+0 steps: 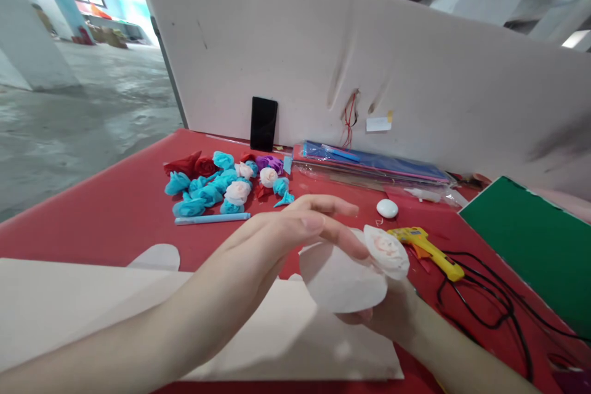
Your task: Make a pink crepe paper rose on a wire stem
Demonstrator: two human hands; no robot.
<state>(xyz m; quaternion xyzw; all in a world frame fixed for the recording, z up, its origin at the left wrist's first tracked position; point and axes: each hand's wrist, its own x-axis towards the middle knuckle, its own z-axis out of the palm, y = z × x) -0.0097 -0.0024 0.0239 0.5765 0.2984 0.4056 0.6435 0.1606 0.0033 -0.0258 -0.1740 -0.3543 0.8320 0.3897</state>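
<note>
Much of the right hand [392, 311] is masked now by a white paper petal [341, 277] and a white rose [388, 252]; its grip cannot be told. The left hand [277, 234] is arched over, fingers loosely extended, a fingertip laid beside the rose; any pinch is hidden. Both are held above a cream board [295, 348], the yellow glue gun [431, 249] placed near, rightward.

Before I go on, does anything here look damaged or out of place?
The white panel has dark streaks and smudges, as if soiled, and the black cable beside the yellow glue gun lies in loose, untidy loops.
</note>
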